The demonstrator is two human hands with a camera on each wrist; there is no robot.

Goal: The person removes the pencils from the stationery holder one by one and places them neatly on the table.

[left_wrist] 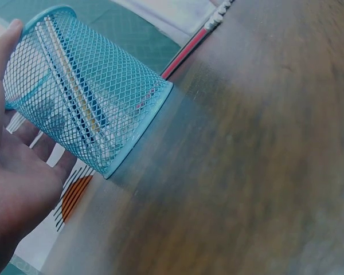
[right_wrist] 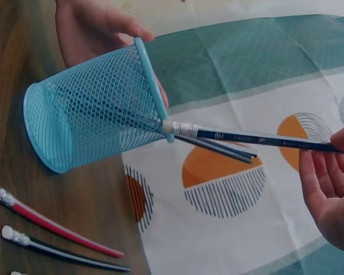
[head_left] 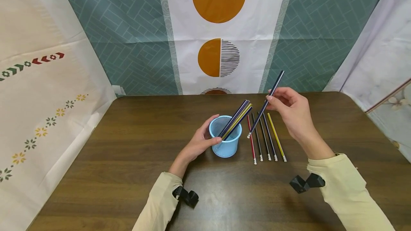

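Observation:
A light blue mesh pencil cup stands on the table, with several dark pencils and a yellow one leaning right inside it. My left hand holds the cup from its left side, thumb at the near rim and fingers round the far side. Between the thumb and fingers of my right hand is a dark blue pencil, pinched partway along, its white eraser end pointing down. In the head view that eraser end hangs to the right of the cup; in the right wrist view it overlaps the rim.
Right of the cup, a red pencil, several dark pencils and a yellow pencil lie side by side on the brown wooden table, erasers toward me. Patterned cloth hangs behind the table's back edge.

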